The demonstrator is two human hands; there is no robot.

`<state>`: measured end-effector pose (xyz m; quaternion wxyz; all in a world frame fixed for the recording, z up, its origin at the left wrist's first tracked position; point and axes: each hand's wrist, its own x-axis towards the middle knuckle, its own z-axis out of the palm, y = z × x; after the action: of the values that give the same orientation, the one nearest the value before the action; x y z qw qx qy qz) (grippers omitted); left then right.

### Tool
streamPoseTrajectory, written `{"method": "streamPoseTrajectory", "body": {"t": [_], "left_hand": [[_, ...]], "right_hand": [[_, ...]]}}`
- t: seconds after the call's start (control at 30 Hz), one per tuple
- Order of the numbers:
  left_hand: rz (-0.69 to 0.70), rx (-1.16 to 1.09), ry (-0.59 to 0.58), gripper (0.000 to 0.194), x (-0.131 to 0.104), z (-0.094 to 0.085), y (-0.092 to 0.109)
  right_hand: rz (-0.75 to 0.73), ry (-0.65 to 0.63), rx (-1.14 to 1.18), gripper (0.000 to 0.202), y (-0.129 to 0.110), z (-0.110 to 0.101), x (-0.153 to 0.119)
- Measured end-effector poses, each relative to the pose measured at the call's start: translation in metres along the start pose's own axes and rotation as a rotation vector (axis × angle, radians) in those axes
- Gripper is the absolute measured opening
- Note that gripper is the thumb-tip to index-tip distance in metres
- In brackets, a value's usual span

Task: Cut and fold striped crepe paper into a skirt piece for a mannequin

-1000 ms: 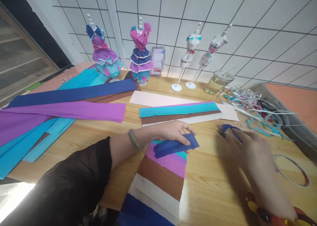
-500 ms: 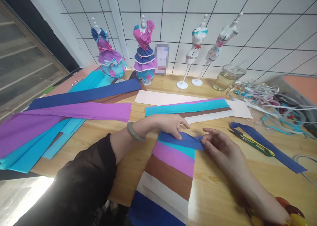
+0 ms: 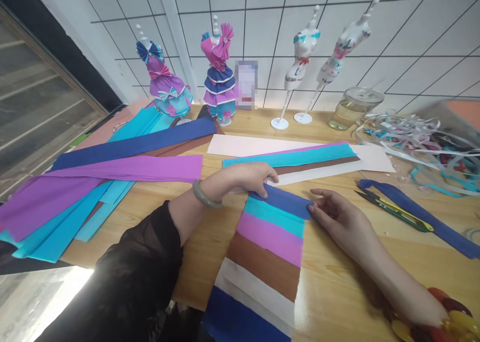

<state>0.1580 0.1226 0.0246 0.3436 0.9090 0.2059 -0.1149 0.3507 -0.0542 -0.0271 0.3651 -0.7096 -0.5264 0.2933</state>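
Blue strip pinched in my right hand; left hand thumb on other end, grip unclear; seemingly aligning beside turquoise band; next needs smoothing.

Was a short blue strip, drawn nearly smooth, pressed down near its left end and pinched at its right. Lay across the top of a striped panel, slanting down rightward and jutting past the right side. Showed below turquoise, purple, brown, creased off-white and dark blue bands.
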Motion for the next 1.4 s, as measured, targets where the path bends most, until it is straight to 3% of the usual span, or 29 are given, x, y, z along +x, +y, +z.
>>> {"method": "streamPoseTrajectory", "body": {"t": [0.6, 0.73, 0.9, 0.97, 1.1, 1.3, 1.4], "left_hand": [[-0.009, 0.029, 0.007, 0.063, -0.004, -0.003, -0.002], [-0.09, 0.001, 0.166, 0.057, -0.013, -0.013, -0.005], [-0.221, 0.232, 0.611, 0.057, -0.01, -0.009, -0.017], [-0.27, 0.272, 0.616, 0.062, -0.006, -0.004, -0.022], [-0.288, 0.222, 0.499, 0.056, 0.0, 0.0, -0.025], [-0.341, 0.212, 0.609, 0.061, 0.0, 0.001, -0.025], [-0.347, 0.173, 0.618, 0.052, 0.003, 0.003, -0.029]], "right_hand": [[-0.046, -0.008, -0.126, 0.045, 0.001, -0.002, 0.0], [-0.049, -0.013, -0.098, 0.046, -0.002, -0.005, -0.002], [-0.039, 0.022, -0.053, 0.046, -0.013, -0.009, -0.002], [-0.033, 0.021, -0.043, 0.045, -0.016, -0.009, -0.002], [-0.027, -0.002, -0.064, 0.042, -0.015, -0.008, 0.0], [-0.022, -0.003, -0.064, 0.041, -0.009, -0.007, 0.001], [-0.033, -0.009, -0.06, 0.04, -0.007, -0.007, 0.002]]}}
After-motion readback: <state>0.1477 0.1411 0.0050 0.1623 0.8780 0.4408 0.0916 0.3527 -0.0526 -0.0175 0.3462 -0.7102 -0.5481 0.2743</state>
